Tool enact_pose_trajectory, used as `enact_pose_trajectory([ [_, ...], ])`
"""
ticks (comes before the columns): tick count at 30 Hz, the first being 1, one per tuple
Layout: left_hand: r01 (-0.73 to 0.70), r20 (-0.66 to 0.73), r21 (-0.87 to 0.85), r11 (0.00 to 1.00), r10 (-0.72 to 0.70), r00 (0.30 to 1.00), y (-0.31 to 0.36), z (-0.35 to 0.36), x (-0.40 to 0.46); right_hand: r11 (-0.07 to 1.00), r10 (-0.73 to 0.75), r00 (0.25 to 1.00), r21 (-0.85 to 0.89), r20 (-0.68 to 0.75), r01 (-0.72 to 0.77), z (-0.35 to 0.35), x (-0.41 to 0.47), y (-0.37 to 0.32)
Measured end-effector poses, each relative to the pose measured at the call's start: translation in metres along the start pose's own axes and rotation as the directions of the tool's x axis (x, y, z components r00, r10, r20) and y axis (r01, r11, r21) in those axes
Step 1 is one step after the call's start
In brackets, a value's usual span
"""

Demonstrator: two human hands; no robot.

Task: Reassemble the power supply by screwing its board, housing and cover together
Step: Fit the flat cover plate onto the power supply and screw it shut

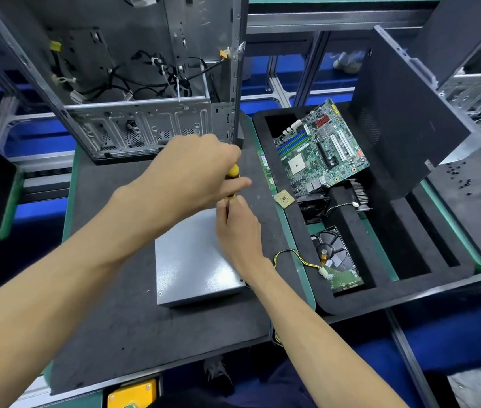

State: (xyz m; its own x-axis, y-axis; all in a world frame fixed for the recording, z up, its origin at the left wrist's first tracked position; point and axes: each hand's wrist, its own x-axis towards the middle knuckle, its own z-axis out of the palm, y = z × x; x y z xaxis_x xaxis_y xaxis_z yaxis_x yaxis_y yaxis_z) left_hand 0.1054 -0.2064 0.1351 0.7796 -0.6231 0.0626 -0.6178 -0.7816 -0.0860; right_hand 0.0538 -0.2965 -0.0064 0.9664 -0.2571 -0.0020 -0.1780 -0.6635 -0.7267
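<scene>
The grey metal power supply [195, 260] lies flat on the dark mat, its cover facing up. My left hand [195, 172] grips the yellow and black handle of a screwdriver [232, 175] that stands upright over the box's far right corner. Just below, my right hand [239, 228] pinches the screwdriver's thin shaft near the cover. The tip and any screw under it are hidden by my fingers. A yellow and black cable [295, 257] runs out from the box's right side.
An open computer case [145, 125] stands behind the mat. A black foam tray [439, 260] to the right holds a motherboard [321, 148], a fan, a heatsink and a hard drive [336, 260]. A loose CPU [284, 198] lies on the tray's edge. A black side panel [395, 113] leans at the right.
</scene>
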Motion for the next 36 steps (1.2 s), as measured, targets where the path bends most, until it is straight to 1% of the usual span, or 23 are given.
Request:
enact_pose_trajectory([
  [1, 0.043, -0.006, 0.076, 0.996, -0.043, 0.999, 0.002, 0.0, -0.001, 1.0, 0.006, 1.0, 0.016, 0.001, -0.006, -0.001, -0.001, 0.0],
  [2, 0.043, -0.044, 0.093, 0.995, -0.039, 0.998, 0.003, 0.003, -0.001, 1.0, 0.011, 1.0, 0.029, 0.004, -0.011, -0.001, -0.002, -0.001],
  [3, -0.003, -0.083, 0.056, 0.998, 0.008, 0.997, 0.004, 0.007, -0.002, 0.999, 0.01, 1.0, 0.033, 0.009, -0.01, -0.002, -0.002, -0.001],
  [5, -0.126, -0.096, -0.066, 0.99, 0.119, 0.988, 0.002, 0.012, -0.006, 1.0, 0.001, 1.0, 0.016, 0.023, -0.001, -0.003, -0.001, -0.002],
  [6, -0.142, -0.093, -0.071, 0.987, 0.135, 0.986, 0.002, 0.014, -0.006, 1.0, -0.003, 1.0, 0.005, 0.031, 0.002, -0.004, -0.001, -0.003],
  [7, -0.108, -0.093, -0.029, 0.994, 0.105, 0.99, 0.003, 0.015, -0.005, 1.0, -0.004, 0.999, -0.006, 0.041, 0.005, -0.004, 0.0, -0.004],
  [8, -0.032, -0.105, 0.024, 0.999, 0.034, 0.994, 0.006, 0.015, -0.005, 1.0, -0.002, 0.999, -0.016, 0.052, 0.003, -0.004, 0.0, -0.004],
  [10, 0.113, -0.155, 0.062, 0.992, -0.102, 0.983, 0.013, 0.014, -0.003, 0.999, 0.005, 0.998, -0.033, 0.067, -0.003, -0.004, 0.0, -0.004],
  [11, 0.156, -0.172, 0.062, 0.986, -0.144, 0.975, 0.014, 0.016, -0.003, 0.999, 0.005, 0.998, -0.042, 0.069, -0.002, -0.004, 0.0, -0.004],
  [12, 0.152, -0.152, 0.04, 0.988, -0.144, 0.978, 0.013, 0.018, -0.003, 0.999, 0.002, 0.998, -0.051, 0.067, 0.002, -0.004, 0.0, -0.004],
  [13, 0.102, -0.111, -0.022, 0.995, -0.104, 0.988, 0.01, 0.019, -0.002, 0.998, 0.0, 0.998, -0.055, 0.062, 0.003, -0.004, 0.0, -0.004],
  [15, -0.083, -0.016, -0.161, 0.983, 0.081, 0.997, 0.004, 0.011, -0.005, 0.999, 0.009, 0.999, -0.038, 0.05, -0.007, -0.003, 0.0, -0.002],
  [16, -0.166, 0.012, -0.171, 0.971, 0.171, 0.985, 0.002, 0.008, -0.007, 1.0, 0.019, 0.999, -0.02, 0.045, -0.018, -0.003, 0.001, -0.001],
  [17, -0.21, 0.016, -0.145, 0.967, 0.214, 0.977, 0.001, 0.007, -0.008, 0.999, 0.032, 0.998, 0.0, 0.044, -0.032, -0.002, 0.001, -0.001],
  [19, -0.132, -0.035, -0.08, 0.988, 0.13, 0.991, 0.001, 0.001, -0.008, 0.999, 0.039, 0.998, 0.023, 0.04, -0.04, -0.001, 0.001, 0.0],
  [23, 0.157, -0.06, 0.041, 0.987, -0.155, 0.986, 0.01, 0.001, 0.002, 1.0, 0.024, 0.999, -0.01, 0.033, -0.024, -0.001, 0.001, -0.001],
  [25, 0.212, -0.091, 0.03, 0.977, -0.209, 0.974, 0.015, 0.0, 0.004, 1.0, 0.019, 0.999, -0.008, 0.033, -0.019, -0.001, 0.0, -0.001],
  [27, 0.219, -0.052, 0.043, 0.975, -0.217, 0.975, 0.013, 0.005, 0.002, 1.0, 0.007, 0.999, -0.013, 0.032, -0.006, -0.002, 0.0, -0.001],
  [28, 0.174, -0.021, 0.0, 0.985, -0.174, 0.985, 0.012, 0.007, 0.001, 1.0, 0.003, 1.0, -0.009, 0.029, -0.003, -0.002, 0.0, -0.001],
  [30, 0.012, 0.046, -0.128, 0.992, -0.006, 0.999, 0.006, 0.005, -0.004, 1.0, 0.011, 1.0, 0.01, 0.022, -0.011, -0.002, 0.0, -0.001],
  [32, -0.099, 0.068, -0.146, 0.984, 0.109, 0.992, 0.002, 0.0, -0.006, 0.999, 0.023, 1.0, 0.027, 0.02, -0.024, -0.002, 0.0, -0.001],
  [34, -0.072, 0.062, -0.12, 0.99, 0.08, 0.995, 0.001, -0.005, -0.004, 0.999, 0.017, 1.0, 0.026, 0.016, -0.017, -0.002, -0.001, -0.002],
  [36, 0.037, 0.022, 0.003, 0.999, -0.037, 0.999, 0.003, -0.002, 0.004, 1.0, 0.009, 1.0, 0.018, 0.015, -0.01, -0.003, -0.001, -0.002],
])
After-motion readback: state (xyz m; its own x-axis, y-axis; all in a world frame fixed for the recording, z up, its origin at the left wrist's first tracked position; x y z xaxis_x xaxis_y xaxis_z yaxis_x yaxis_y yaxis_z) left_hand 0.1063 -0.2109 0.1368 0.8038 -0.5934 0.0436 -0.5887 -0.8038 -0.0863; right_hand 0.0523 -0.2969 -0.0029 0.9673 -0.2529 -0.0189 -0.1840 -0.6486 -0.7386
